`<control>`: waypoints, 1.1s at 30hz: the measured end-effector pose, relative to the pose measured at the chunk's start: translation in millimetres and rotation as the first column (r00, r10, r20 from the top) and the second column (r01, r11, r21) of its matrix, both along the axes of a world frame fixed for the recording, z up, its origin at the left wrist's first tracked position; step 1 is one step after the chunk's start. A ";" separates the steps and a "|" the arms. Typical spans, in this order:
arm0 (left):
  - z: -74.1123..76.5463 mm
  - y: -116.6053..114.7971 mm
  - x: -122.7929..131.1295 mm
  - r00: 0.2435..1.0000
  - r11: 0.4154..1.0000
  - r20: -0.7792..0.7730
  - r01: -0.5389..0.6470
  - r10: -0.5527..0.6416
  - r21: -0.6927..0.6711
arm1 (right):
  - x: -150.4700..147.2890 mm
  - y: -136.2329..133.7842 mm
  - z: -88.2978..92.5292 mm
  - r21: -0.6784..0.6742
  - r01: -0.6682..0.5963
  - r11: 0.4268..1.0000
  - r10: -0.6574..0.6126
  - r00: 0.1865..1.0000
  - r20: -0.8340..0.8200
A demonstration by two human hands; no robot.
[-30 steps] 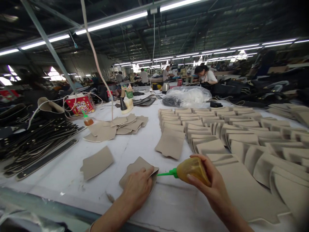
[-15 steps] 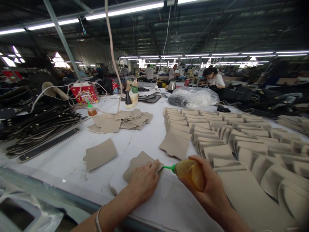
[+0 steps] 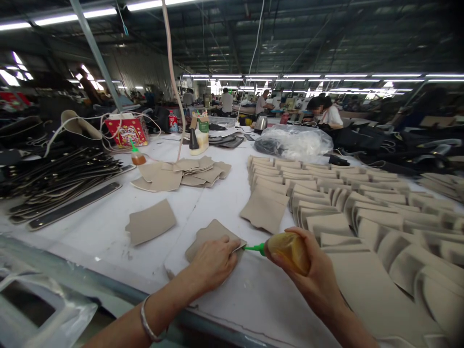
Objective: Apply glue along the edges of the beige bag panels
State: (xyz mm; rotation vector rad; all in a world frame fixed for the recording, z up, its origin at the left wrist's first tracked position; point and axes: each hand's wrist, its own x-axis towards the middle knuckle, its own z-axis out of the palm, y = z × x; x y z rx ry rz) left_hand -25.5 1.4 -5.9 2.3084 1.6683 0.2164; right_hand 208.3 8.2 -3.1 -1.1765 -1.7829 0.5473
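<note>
My left hand [image 3: 213, 261] presses flat on a beige cut piece [image 3: 207, 235] lying on the white table [image 3: 224, 203]. Its fingertips pin the piece's right edge. My right hand [image 3: 308, 275] grips a yellow squeeze bottle [image 3: 290, 249] tipped sideways. The bottle's green nozzle [image 3: 253, 248] points left and touches the edge of the piece beside my left fingers. A second single beige piece [image 3: 150, 222] lies to the left of it.
Rows of overlapping beige pieces [image 3: 348, 203] cover the table's right side. A loose pile of beige pieces [image 3: 181, 174] and a small bottle [image 3: 137, 157] sit farther back. Black straps [image 3: 61, 183] lie at the left. A plastic bag [image 3: 293, 140] and other people are beyond.
The view has shifted a little right and down. My right hand has brought the bottle's nozzle closer, from beside the piece to touching its edge. My left hand keeps pressing the piece.
</note>
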 end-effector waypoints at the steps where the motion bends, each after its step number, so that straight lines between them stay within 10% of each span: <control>1: 0.2 -0.6 0.5 1.000 1.000 -0.011 0.000 0.000 0.006 | 0.1 -0.2 0.1 -0.028 -0.005 1.000 0.004 1.000 -0.016; 28: 1.5 -5.0 1.1 0.997 1.000 -0.076 0.025 -0.024 0.015 | 7.5 1.0 -11.2 -0.109 0.053 0.993 -0.072 0.982 -0.175; 33: 3.7 -4.2 -0.1 0.997 0.999 -0.073 0.033 -0.033 -0.006 | 5.9 -6.2 -11.2 -0.166 -0.091 0.982 0.057 0.978 -0.198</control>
